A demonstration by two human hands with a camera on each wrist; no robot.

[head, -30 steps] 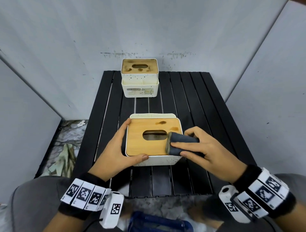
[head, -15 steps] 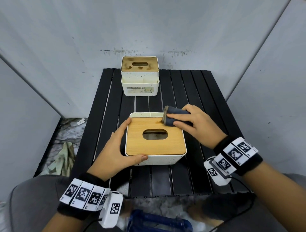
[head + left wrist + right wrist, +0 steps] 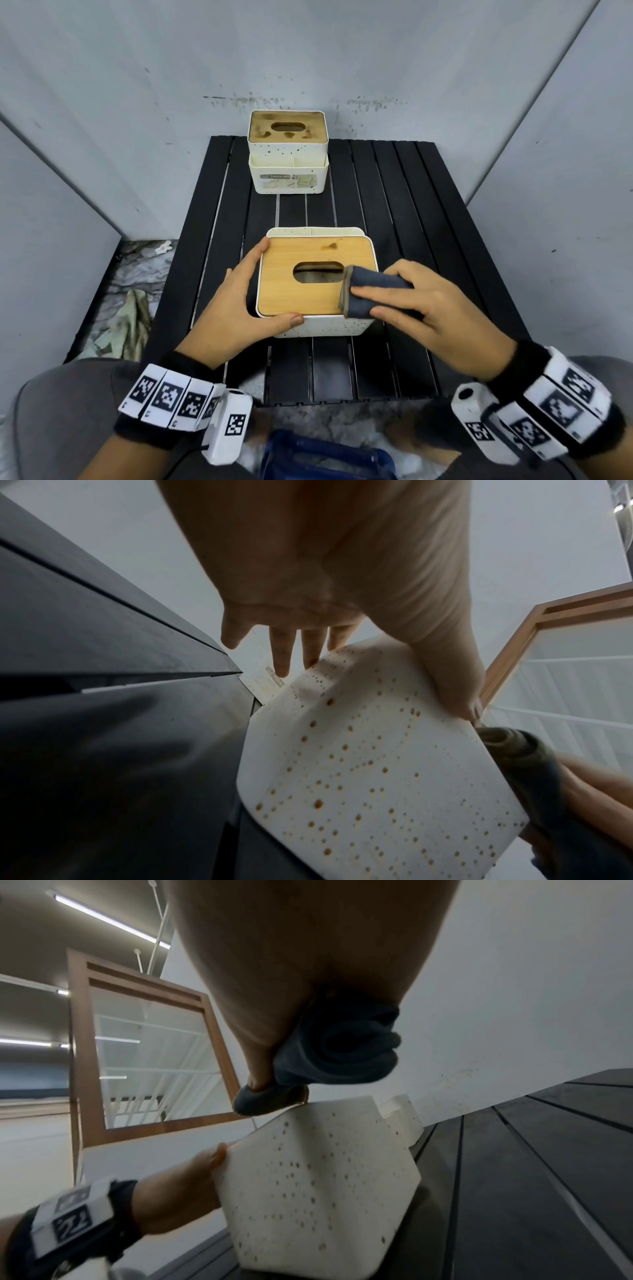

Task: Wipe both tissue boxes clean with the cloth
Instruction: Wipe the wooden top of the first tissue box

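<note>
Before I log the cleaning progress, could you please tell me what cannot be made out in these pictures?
- Head view: the right end of the near box lid lies under the cloth and right hand; stains there unknown.
- Head view: the far box label is too small to read fully.
- Head view: the blue object is cut off by the bottom edge.

Right grip (image 3: 436, 310): we see it drawn back from the far right corner toward us.
Cloth (image 3: 371, 291): now over the bamboo lid's (image 3: 291, 298) near right edge, beside its slot (image 3: 317, 274).
Smears (image 3: 330, 245): we count one where two were.
</note>
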